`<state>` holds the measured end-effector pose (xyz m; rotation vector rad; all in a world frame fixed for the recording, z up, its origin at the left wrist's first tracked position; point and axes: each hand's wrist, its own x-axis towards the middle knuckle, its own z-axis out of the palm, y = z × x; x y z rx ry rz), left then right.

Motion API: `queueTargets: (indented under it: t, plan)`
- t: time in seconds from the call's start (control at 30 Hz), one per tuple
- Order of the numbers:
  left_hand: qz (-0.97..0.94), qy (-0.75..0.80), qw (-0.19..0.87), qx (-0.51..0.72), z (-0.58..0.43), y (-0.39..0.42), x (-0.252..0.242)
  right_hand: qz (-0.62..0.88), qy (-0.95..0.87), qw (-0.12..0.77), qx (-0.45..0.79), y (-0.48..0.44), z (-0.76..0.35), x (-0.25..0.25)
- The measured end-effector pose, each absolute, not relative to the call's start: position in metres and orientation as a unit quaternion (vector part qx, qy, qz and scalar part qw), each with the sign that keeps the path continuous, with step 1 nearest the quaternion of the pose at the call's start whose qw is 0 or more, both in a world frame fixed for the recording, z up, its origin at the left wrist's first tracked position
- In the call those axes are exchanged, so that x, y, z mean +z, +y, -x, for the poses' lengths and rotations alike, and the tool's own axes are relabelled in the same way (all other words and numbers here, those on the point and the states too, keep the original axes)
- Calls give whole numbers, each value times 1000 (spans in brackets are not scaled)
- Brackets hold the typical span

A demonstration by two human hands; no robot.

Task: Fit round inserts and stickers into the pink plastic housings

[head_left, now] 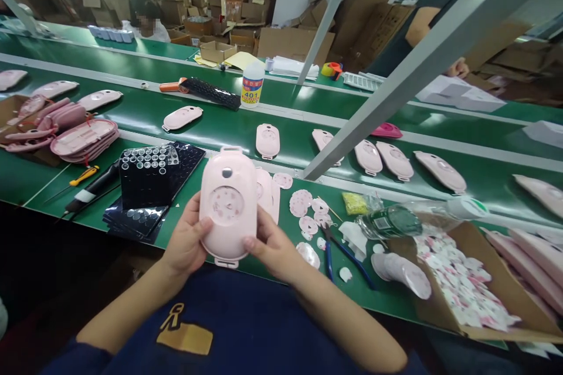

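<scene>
Both of my hands hold a pink oval plastic shell [229,205] upright above the near edge of the green bench. My left hand [189,240] grips its left side, thumb on the front face. On the right side, my right hand [270,243] is closed round the lower edge, thumb pressed on the front. The shell has a small dark oval near its top and a round recess with a patterned disc [226,205]. More pink parts [268,190] lie partly hidden behind it. Patterned round pieces [301,203] and blue-handled pliers [329,252] lie to its right.
A line of similar shells [268,140] lies along the green belt [220,129]. Black sticker sheets [145,179], a yellow screwdriver [83,176] and an electric driver [94,190] are at left. A plastic bottle [391,221] and a cardboard box [444,293] of small pieces stand right. A metal post [378,99] slants across.
</scene>
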<state>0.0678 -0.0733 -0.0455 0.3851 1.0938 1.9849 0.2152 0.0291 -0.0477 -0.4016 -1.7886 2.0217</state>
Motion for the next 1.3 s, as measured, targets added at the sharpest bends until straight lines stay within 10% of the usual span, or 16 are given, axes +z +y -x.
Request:
queueTargets:
  t: [0.43,0.8,1.3]
  plan:
    - [-311,449,422,723,-41,-50,-41,162,-772,111,604,87,-301,10]
    - [-272,392,641,601,-80,-47,-48,285,-530,394,694,108,-287,15]
    - [-249,427,615,614,-107,-28,-41,312,-638,395,583,90,-264,-43]
